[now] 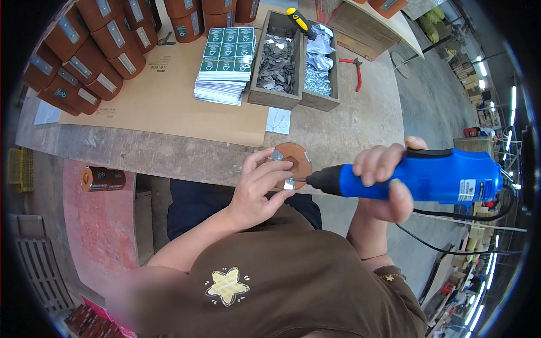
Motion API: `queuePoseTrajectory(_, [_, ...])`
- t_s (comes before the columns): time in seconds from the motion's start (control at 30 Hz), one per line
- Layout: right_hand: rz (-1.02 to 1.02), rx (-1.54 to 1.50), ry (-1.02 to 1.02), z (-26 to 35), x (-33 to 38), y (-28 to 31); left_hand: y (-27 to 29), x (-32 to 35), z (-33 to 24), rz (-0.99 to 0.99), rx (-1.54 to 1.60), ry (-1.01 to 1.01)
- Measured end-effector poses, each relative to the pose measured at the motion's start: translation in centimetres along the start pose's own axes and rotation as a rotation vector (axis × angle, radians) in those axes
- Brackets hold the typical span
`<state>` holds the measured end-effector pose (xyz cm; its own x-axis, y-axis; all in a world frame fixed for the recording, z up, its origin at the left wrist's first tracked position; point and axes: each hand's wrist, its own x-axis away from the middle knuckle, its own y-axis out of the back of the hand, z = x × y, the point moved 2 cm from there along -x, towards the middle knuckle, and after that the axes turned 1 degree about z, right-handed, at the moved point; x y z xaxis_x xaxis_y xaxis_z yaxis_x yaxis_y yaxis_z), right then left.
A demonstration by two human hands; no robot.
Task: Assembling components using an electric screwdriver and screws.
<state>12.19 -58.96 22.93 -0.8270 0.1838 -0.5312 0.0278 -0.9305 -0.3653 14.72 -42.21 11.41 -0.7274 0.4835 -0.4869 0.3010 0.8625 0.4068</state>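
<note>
My left hand [259,190] grips a round brown pot-like piece [301,159] at the near edge of the workbench, fingers resting on its end face. Small metal tabs stand at its rim; one shiny tab [289,184] is beside my left thumb. In my right hand [382,164] is a blue corded electric screwdriver [434,177], held level and pointing left. Its bit reaches the rim of the piece close to that tab; whether a screw sits there is too small to tell. The underside of the piece is hidden.
Stacked brown pots [107,34] with metal strips fill the back left. Beyond my hands stand a stack of green-and-white label sheets [222,67] and wooden boxes [276,100] of metal parts and screws. A yellow-black screwdriver [298,21] and red pliers [358,73] lie there.
</note>
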Motion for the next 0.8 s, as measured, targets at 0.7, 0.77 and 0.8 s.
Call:
queuePoseTrajectory(0.7, [-0.136,0.009,0.126,2.0,1.2,4.4,1.6,-1.7,-1.7,0.297,-0.113,0.089])
queuePoseTrajectory(0.77, [-0.135,-0.012,0.123,2.1,1.3,4.5,0.7,-1.7,-1.2,0.217,-0.160,0.102])
queuePoseTrajectory(0.8, [-0.138,-0.024,0.115,2.0,1.3,4.5,0.5,-1.9,-0.8,0.250,-0.111,0.089])
